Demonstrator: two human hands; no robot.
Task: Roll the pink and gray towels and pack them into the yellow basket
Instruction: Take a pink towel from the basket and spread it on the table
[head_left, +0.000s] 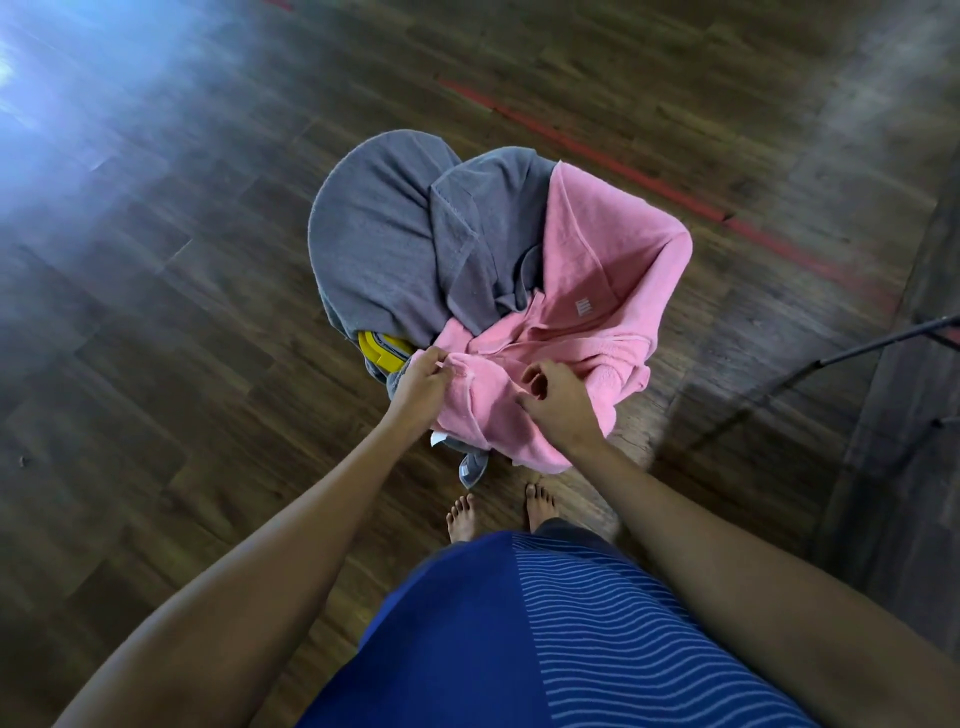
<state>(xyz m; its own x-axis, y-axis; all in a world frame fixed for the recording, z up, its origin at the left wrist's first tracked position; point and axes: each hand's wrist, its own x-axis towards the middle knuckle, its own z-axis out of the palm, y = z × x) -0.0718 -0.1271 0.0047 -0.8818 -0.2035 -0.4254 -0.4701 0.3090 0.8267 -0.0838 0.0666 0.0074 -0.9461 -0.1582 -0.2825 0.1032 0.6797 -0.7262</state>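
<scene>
Gray towels (374, 244): left and far side of the heap, draped loose over the basket; two gray layers overlap, and the right one lies partly on the pink. None rolled.
Yellow basket (382, 349): on the wood floor (156, 322), almost wholly covered; only a bit of rim shows at the near left, between gray cloth and pink cloth.
Left hand (423, 382): just right of the exposed rim, thumb and fingers pinching the near-left edge of the pink cloth.
Pink towel (597, 260): right half of the heap, spread unrolled over the basket and hanging down its near and right sides; a small pale label (584, 306) faces up.
Right hand (556, 400): on the near pink folds, apart from the left hand, fingers curled inward; cannot tell whether any cloth is caught in them.
Feet (462, 517): bare, near side of the heap, toes close to the hanging cloth.
Shirt (545, 623): blue, striped on its right part.
Red stripe (623, 171): on the floor, running far left to right behind the heap.
Black rod (857, 348): slanting on the far right floor, well apart from the heap.
</scene>
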